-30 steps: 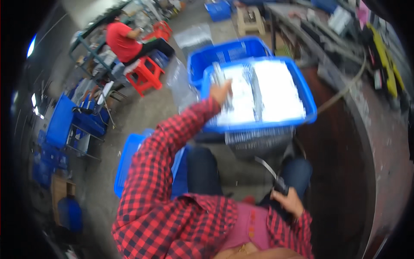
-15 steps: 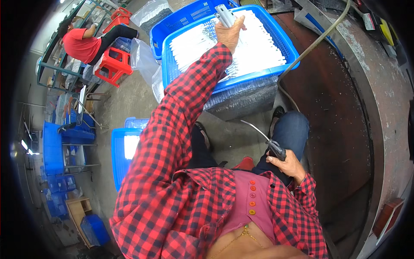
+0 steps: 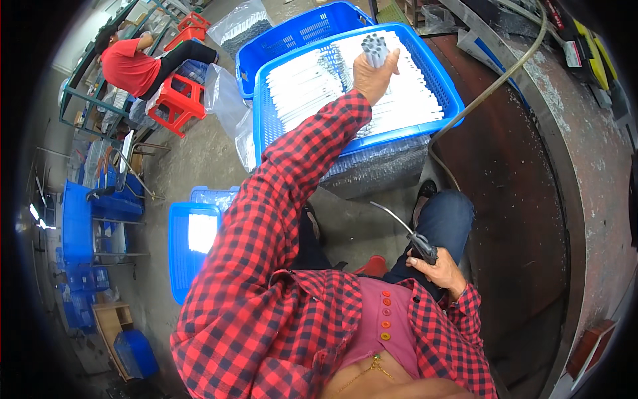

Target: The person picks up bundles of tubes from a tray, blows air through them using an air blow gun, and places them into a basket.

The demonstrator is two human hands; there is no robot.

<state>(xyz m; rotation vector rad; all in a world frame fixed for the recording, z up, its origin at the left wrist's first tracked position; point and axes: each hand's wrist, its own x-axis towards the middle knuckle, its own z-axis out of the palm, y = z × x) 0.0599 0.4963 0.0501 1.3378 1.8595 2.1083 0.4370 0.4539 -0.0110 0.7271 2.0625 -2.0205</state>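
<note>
Here the left hand [image 3: 371,74] is closed around a bundle of white tubes [image 3: 376,48], ends up, directly over the blue crate [image 3: 446,93] of tubes lying flat; the right hand [image 3: 435,269], nearer the lap, grips a wire-tipped tool [image 3: 415,238].

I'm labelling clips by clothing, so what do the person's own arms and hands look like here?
Both arms wear long sleeves of a red-and-black checked shirt, buttoned at the cuffs as far as can be seen. The left sleeve runs the full length of the arm; the right sleeve ends in a cuff at the wrist. The left hand and right hand are bare: no gloves. No rings or watch can be made out.
</note>
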